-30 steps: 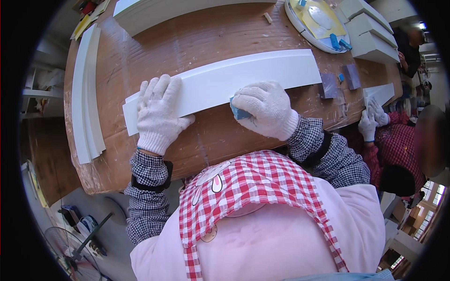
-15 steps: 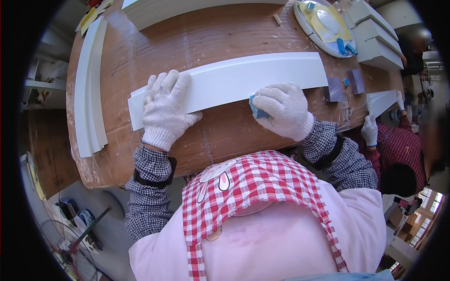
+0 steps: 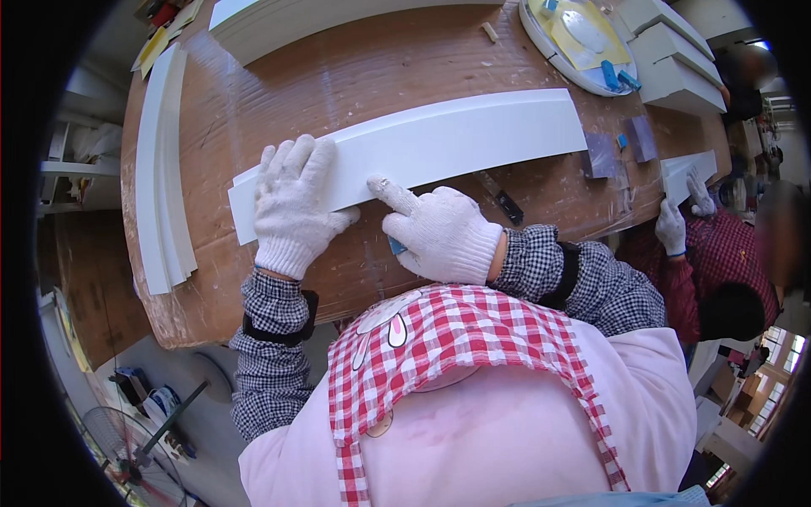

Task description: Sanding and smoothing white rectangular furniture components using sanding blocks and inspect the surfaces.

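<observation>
A long white board (image 3: 465,133), with another board's edge showing along its far side, lies across the table before me. My left hand (image 3: 294,198), in a white knitted glove, rests on the board's left end with fingers stretched out. Gloved as well, my right hand (image 3: 439,228) is at the board's near edge, its index finger extended onto the white surface. Its other fingers are curled round a small blue block (image 3: 396,245), mostly hidden by the glove. To the right of that hand lies a dark-handled tool, apparently a knife (image 3: 508,207), partly beneath the board's edge.
White strips (image 3: 160,177) are stacked on the left of the brown-covered table (image 3: 279,93). A thick white stack (image 3: 338,21) stands at the far side. A round tray (image 3: 541,46) holds blue pieces. White blocks (image 3: 680,80) stand beside it. At right, a co-worker's gloved hands (image 3: 672,226) touch white pieces.
My right hand has moved left along the board's near edge with the blue block, and its index finger now points out. The knife has come into sight. My left hand stays on the board.
</observation>
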Available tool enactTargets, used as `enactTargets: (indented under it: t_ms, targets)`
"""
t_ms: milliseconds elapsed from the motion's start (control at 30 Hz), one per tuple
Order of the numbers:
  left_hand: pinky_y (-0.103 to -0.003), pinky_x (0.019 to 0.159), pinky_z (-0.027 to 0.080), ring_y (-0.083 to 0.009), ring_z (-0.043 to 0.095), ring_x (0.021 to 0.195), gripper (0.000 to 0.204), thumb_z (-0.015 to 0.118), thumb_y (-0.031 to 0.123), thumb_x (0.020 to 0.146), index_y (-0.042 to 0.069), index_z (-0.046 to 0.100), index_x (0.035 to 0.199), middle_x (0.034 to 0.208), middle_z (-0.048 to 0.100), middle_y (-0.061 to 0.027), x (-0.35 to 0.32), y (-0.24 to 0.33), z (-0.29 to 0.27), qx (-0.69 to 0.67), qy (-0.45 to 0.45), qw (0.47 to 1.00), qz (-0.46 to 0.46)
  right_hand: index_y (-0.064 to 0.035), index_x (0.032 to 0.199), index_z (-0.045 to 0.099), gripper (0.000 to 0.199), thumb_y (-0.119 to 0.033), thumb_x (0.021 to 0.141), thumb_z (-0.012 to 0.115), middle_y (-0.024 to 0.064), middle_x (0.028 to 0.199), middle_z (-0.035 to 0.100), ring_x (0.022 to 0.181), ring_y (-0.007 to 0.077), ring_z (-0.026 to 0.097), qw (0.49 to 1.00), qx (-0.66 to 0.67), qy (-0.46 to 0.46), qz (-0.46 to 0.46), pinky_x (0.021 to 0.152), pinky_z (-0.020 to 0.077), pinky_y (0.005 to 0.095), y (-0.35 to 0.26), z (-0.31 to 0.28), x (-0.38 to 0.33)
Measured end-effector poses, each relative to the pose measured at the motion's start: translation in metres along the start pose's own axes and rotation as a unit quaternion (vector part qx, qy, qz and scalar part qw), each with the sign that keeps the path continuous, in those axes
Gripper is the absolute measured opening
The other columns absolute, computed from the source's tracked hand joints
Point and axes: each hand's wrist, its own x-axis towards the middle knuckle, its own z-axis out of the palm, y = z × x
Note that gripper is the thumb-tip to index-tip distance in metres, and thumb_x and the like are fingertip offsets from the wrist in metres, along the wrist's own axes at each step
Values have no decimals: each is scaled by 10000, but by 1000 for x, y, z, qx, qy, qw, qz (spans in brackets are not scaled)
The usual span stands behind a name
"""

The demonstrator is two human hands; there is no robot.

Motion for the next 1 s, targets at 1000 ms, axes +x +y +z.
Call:
enactTargets:
  t_ms: [1000]
  targets:
    - [-463, 1220, 238, -341, 392, 1385, 881, 880, 391, 643, 136, 505, 1399, 1436, 484, -124, 3, 5, -6, 22, -44, 999, -10, 54, 1288, 535, 381, -222, 1026, 529, 207, 1254, 629, 1170, 336, 626, 408, 882, 214, 95, 1077, 471, 501, 77, 13, -58]
